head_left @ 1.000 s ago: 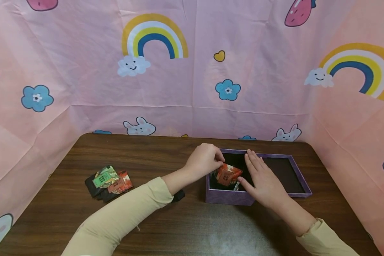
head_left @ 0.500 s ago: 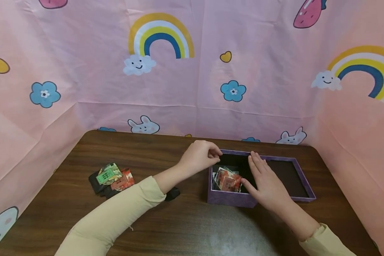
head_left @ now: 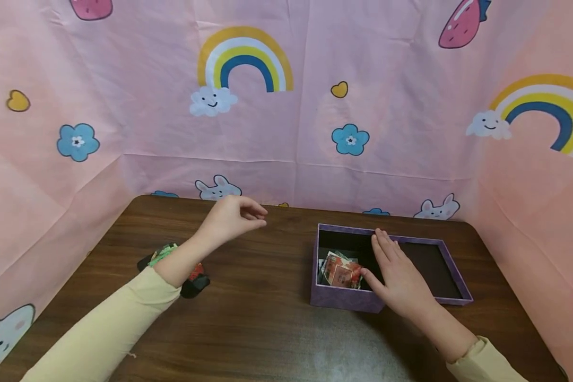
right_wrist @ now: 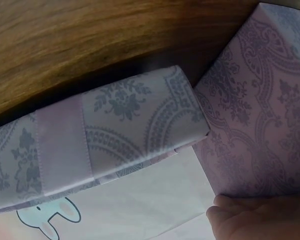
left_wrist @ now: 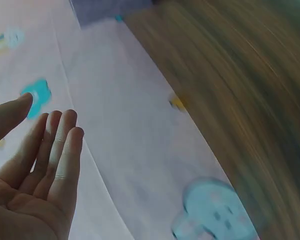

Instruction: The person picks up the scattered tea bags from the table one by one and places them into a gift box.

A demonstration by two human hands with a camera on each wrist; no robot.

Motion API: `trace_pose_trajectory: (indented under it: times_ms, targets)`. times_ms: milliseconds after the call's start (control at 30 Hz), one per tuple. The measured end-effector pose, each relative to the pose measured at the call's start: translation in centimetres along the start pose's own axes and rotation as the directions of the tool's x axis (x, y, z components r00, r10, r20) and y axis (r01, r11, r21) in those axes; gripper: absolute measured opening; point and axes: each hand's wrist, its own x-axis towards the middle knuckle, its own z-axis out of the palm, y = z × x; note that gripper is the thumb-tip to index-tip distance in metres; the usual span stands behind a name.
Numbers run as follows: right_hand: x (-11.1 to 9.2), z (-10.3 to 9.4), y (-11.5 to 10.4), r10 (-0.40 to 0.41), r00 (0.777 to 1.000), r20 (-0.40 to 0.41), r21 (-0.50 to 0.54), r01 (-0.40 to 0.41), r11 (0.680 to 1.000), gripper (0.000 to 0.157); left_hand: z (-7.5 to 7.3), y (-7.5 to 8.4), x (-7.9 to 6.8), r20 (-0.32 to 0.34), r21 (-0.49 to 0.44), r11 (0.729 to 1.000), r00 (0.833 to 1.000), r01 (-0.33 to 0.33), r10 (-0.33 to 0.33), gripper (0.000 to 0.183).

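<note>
My left hand (head_left: 229, 220) is in the air over the table, between the sachets and the box, its fingers relaxed and nothing in them. In the left wrist view the fingers (left_wrist: 62, 160) are extended and bare. My right hand (head_left: 398, 273) rests with straight fingers along the right rim of an uncovered purple box (head_left: 346, 301). Inside its left part lie small packaged sachets, a red one (head_left: 342, 271) on top. More black-backed sachets, one with a green label (head_left: 162, 254), lie on the table at left, partly hidden by my left wrist.
The purple patterned box lid (right_wrist: 125, 120), with a ribbon band, lies inside up against the right side of the box. Around the brown wooden table (head_left: 267, 329) hangs a pink cloth (head_left: 267, 138) with rainbows and rabbits.
My left hand let go of the red sachet in the box, then moved left away from it, fingers loosening. The right hand stays on the box rim. The head view shifted slightly.
</note>
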Motion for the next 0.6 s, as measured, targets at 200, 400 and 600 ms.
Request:
trace_pose_trajectory:
  times_ms: [200,400,600]
  targets:
    - [-0.1,0.0,-0.1,0.000,1.000,0.001,0.005,0.000,1.000,0.079,-3.5,-3.8,-2.0,-0.062,0.050,0.993,0.992,0.110,-0.107,0.021]
    - [-0.1,0.0,0.0,0.003,1.000,0.017,0.007,-0.003,1.000,0.080,-5.6,-7.7,-3.7,-0.112,0.058,0.980,0.976,0.192,-0.185,0.031]
    - [0.0,0.0,-0.1,0.011,1.000,0.018,0.010,-0.011,1.000,0.080,-6.8,-11.8,-4.8,-0.137,0.040,0.973,0.966,0.227,-0.219,0.037]
